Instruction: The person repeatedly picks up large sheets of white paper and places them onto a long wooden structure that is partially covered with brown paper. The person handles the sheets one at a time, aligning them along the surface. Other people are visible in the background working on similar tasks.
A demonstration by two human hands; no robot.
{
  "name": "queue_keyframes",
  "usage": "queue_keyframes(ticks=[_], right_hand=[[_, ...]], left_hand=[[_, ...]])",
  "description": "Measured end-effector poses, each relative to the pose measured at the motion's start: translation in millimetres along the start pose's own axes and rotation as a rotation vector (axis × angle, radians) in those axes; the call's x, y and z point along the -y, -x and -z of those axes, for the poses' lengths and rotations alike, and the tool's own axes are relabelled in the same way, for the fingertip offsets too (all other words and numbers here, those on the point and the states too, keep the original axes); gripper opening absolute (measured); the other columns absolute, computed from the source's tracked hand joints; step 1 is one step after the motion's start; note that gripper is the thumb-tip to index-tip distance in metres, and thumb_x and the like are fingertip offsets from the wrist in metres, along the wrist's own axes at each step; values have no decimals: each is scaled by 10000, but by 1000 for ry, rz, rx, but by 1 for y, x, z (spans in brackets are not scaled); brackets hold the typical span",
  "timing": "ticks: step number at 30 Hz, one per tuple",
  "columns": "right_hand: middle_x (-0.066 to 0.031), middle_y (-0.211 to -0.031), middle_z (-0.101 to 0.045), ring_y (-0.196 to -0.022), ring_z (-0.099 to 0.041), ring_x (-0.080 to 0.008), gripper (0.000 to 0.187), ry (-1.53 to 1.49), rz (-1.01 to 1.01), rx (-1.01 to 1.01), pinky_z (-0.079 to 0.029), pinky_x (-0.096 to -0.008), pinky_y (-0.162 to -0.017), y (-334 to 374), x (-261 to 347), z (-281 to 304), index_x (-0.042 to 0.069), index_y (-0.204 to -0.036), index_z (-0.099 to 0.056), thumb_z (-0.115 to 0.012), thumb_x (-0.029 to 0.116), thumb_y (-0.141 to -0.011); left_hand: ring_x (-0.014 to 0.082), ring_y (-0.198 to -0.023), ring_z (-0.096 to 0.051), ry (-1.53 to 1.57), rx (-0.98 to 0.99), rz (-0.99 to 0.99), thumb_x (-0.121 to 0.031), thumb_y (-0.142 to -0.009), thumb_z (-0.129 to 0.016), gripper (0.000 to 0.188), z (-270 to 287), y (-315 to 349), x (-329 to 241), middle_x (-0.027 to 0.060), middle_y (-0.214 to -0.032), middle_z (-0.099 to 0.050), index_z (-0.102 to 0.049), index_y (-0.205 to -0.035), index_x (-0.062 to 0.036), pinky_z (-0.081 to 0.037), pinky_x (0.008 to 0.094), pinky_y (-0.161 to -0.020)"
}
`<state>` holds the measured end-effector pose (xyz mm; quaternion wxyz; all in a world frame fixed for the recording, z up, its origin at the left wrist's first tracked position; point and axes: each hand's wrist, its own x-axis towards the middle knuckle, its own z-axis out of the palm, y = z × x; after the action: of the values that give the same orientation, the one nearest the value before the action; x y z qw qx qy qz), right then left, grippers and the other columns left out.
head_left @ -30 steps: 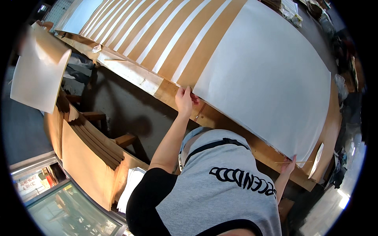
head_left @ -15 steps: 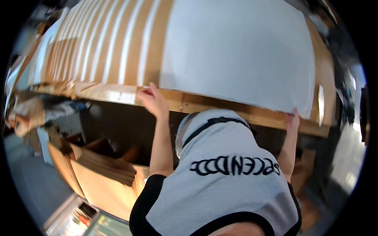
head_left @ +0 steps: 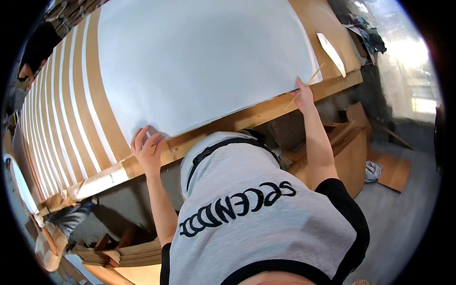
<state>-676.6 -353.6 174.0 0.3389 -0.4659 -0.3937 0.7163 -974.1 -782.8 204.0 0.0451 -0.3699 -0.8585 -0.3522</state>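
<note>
A large white sheet (head_left: pixel 199 61) lies on a long wooden table (head_left: pixel 237 121). My left hand (head_left: pixel 147 151) rests on the sheet's near left corner at the table's front edge, fingers curled over the paper. My right hand (head_left: pixel 304 92) is at the sheet's near right corner, holding a thin wooden stick (head_left: pixel 306 84) that slants across the sheet's edge. My grey shirt fills the lower middle of the view.
Several long white strips (head_left: pixel 61 123) lie side by side on brown board left of the sheet. A narrow white offcut (head_left: pixel 332 53) sits at the table's far right. Another person (head_left: pixel 38 45) is at upper left. Wooden boards (head_left: pixel 346 137) and a cloth (head_left: pixel 374 171) lie below.
The view has swung round so the sheet now fills the upper middle. Both hands stay at the sheet's near edge, now spread wider toward its two corners.
</note>
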Motion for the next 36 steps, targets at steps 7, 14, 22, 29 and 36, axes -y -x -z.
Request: queue_keyframes(ticks=[7, 14, 22, 29, 36], right_hand=[[-24, -925, -564, -831, -535, -135, 230, -8, -1, 21, -435, -274, -691, 4, -2, 0, 50, -1003, -505, -521, 224, -853], [-23, -798, -565, -685, -529, -114, 281, -11, 7, -133, -413, -257, -550, 21, 8, -17, 52, -917, -519, -490, 327, -865], [-15, -572, -486, -446, -435, -97, 325, 342, 123, -423, -312, -223, -381, -7, -24, 15, 76, -704, -480, -443, 349, -878], [-81, -710, -560, -619, -536, -177, 354, 665, 115, -619, -415, -301, -539, 7, -12, 26, 34, -789, -514, -439, 372, -864], [-127, -921, -597, -877, -547, -310, 376, 935, 75, -645, -417, -385, -743, 40, 4, 75, 87, -911, -567, -313, 363, -888]], left_hand=[[250, -1082, -429, -4, -14, -25, -84, -598, -718, 221, -5, 2, 6, 8, -1093, -535, -661, -807, -129, -337, 367, -878], [266, -1088, -417, -10, 1, -36, -93, -627, -699, 189, -4, 3, 8, 25, -1109, -521, -659, -811, -118, -327, 387, -891], [286, -1063, -421, 68, 25, -56, -60, -608, -711, 200, -6, 0, 11, 77, -1088, -510, -647, -794, -97, -370, 392, -861], [297, -1087, -397, 172, 65, 16, -63, -648, -699, 206, -11, 9, 18, 120, -1121, -458, -635, -842, -90, -397, 407, -845], [297, -1086, -395, 115, 118, -80, -51, -665, -688, 182, -3, 3, 3, 113, -1133, -446, -620, -828, -92, -451, 353, -792]])
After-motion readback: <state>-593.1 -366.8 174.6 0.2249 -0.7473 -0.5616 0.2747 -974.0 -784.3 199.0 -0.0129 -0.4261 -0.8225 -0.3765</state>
